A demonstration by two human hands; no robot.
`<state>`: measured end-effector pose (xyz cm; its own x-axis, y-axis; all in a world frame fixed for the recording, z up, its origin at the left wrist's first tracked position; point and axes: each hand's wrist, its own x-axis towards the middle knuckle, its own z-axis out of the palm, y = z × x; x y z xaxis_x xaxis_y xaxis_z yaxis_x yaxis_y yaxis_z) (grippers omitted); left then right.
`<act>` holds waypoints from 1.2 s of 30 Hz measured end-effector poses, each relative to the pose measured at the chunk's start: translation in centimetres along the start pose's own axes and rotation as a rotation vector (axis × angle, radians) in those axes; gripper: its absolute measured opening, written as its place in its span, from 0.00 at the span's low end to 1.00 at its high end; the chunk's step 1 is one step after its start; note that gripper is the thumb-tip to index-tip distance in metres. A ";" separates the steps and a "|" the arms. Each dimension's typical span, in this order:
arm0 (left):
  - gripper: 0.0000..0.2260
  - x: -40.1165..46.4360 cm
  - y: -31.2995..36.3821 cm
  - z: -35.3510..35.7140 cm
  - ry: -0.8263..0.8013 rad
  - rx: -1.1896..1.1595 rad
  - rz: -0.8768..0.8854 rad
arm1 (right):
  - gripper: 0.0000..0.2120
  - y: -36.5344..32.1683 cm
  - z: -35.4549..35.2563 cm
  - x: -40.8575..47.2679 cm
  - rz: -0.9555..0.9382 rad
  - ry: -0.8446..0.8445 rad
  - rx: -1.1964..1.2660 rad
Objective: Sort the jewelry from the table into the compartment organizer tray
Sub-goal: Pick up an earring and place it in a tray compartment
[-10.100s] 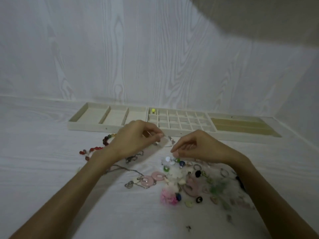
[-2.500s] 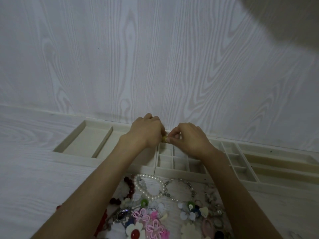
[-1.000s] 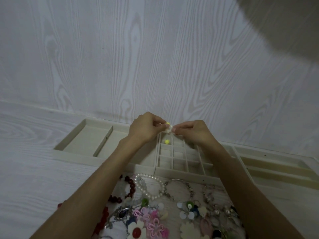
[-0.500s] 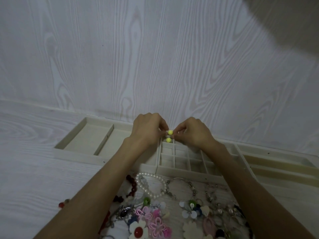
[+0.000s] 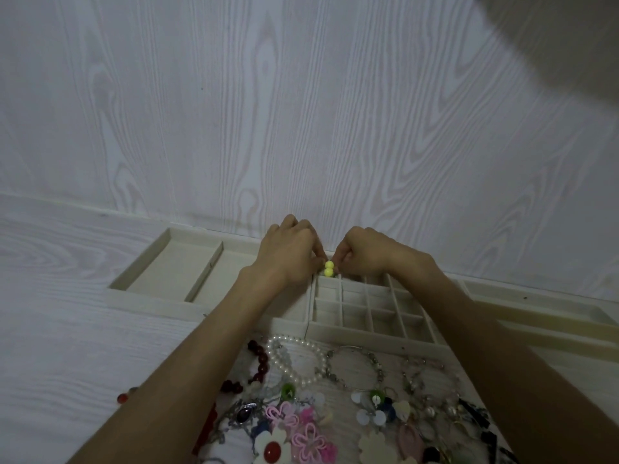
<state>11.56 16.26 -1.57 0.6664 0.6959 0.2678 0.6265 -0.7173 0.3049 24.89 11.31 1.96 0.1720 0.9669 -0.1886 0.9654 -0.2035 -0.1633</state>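
My left hand (image 5: 288, 256) and my right hand (image 5: 365, 254) meet fingertip to fingertip over the back left corner of the cream organizer tray's (image 5: 368, 339) grid of small compartments. Between the fingertips sit two small yellow beads (image 5: 329, 267), one directly above the other. Both hands pinch at the upper bead. The lower bead rests at the rim of the back left small compartment. Whether the two beads are joined is too small to tell. The loose jewelry pile (image 5: 335, 413) lies on the table in front of the tray, between my forearms.
The tray has wide compartments on the left (image 5: 174, 262) and long ones on the right (image 5: 552, 316), against a white wood-grain wall. The pile holds a pearl bracelet (image 5: 294, 363), dark red beads (image 5: 261, 363), a silver bangle (image 5: 355, 366) and pink flower pieces (image 5: 308, 437).
Over the last second both hands came down with the held yellow bead until it sits right on top of the yellow bead lying in the tray's corner compartment.
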 end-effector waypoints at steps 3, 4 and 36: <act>0.10 0.1 0.0 0.4 -0.029 0.007 0.007 | 0.10 0.0 -0.2 0.0 -0.013 -0.053 0.016; 0.11 0.0 0.0 0.6 -0.037 0.003 0.004 | 0.11 0.0 -0.4 -0.1 -0.019 -0.045 0.013; 0.24 -0.2 1.6 -2.1 -0.572 0.209 -0.101 | 0.20 1.5 0.8 -1.6 -0.038 0.199 0.065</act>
<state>11.53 15.04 0.81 0.6744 0.6729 -0.3038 0.7253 -0.6807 0.1024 25.93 9.31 1.22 0.1775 0.9840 0.0130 0.9583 -0.1698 -0.2299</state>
